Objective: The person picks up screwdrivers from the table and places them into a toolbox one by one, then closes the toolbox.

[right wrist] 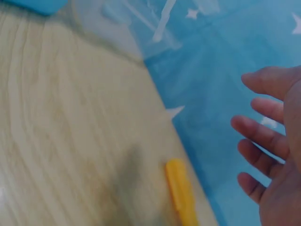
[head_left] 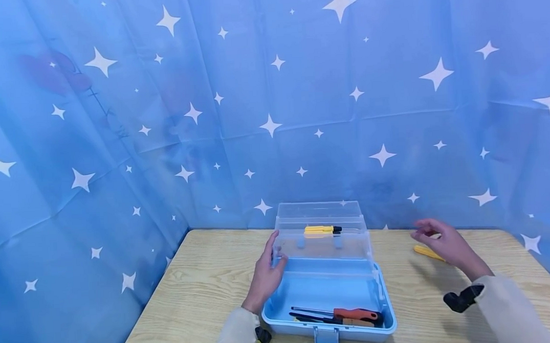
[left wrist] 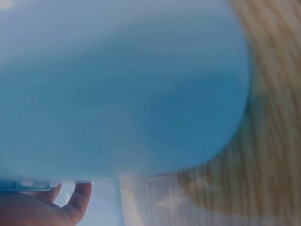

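My right hand (head_left: 446, 244) is hovering, fingers loosely spread, near the yellow handle (head_left: 428, 252), lying toward three o'clock of the blue toolbox (head_left: 369, 332). Judging it light, stiff, smooth; favouring a mid-length pinch. Left hand (head_left: 265, 278) resting, thumb apart, at nine o'clock of the lid (head_left: 322, 246).

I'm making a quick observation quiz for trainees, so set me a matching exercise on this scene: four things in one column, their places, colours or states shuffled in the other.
Column one:
1. Left hand
2. Orange-handled tool
3. Backdrop cloth
4. Right hand

Column two:
A. Blue with white stars
B. Over the table, holding nothing
C. At the clear lid's left edge
D. Inside the blue box

Right pairs: 1-C, 2-D, 3-A, 4-B
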Action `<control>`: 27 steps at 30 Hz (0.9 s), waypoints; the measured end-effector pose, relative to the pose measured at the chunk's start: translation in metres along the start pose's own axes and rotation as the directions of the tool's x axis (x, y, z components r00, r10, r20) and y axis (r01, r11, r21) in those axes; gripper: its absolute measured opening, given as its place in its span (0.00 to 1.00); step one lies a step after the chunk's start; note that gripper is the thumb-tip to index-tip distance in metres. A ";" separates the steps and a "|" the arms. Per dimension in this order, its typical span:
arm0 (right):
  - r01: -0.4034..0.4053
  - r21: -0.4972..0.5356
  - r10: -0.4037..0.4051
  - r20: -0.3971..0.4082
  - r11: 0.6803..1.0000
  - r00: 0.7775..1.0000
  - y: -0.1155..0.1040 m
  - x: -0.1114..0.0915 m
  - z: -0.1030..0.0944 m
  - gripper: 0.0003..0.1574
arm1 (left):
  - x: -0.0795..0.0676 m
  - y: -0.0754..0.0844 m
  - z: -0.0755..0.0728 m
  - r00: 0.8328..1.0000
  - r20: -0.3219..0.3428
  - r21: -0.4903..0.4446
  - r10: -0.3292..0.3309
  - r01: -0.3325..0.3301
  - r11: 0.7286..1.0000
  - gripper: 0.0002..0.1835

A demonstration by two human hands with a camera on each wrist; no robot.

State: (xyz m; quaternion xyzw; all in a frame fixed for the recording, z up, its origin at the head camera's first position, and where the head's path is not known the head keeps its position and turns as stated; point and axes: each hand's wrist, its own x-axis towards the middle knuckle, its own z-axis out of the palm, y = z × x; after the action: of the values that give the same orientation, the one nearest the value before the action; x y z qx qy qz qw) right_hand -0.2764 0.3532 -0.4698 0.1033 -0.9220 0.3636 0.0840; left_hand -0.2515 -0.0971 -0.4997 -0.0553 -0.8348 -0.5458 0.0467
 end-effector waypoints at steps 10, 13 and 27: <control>-0.076 -0.034 0.077 0.014 0.996 0.997 0.031 -0.008 0.008 0.30 | 0.001 -0.001 -0.001 1.000 0.002 0.009 -0.012 0.012 1.000 0.33; -0.089 -0.039 0.090 0.019 0.995 0.996 0.040 -0.011 0.009 0.31 | 0.000 0.000 0.000 1.000 0.005 0.002 -0.008 0.008 1.000 0.33; -0.192 -0.042 0.195 0.105 0.981 0.975 0.064 -0.016 0.004 0.37 | 0.001 0.000 0.000 1.000 0.002 0.013 -0.010 0.010 1.000 0.33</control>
State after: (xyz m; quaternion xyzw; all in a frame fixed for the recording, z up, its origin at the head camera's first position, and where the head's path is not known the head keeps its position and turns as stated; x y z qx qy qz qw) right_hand -0.2778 0.3978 -0.5184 0.0312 -0.9366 0.3491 -0.0002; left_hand -0.2521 -0.0969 -0.5000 -0.0512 -0.8385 -0.5407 0.0436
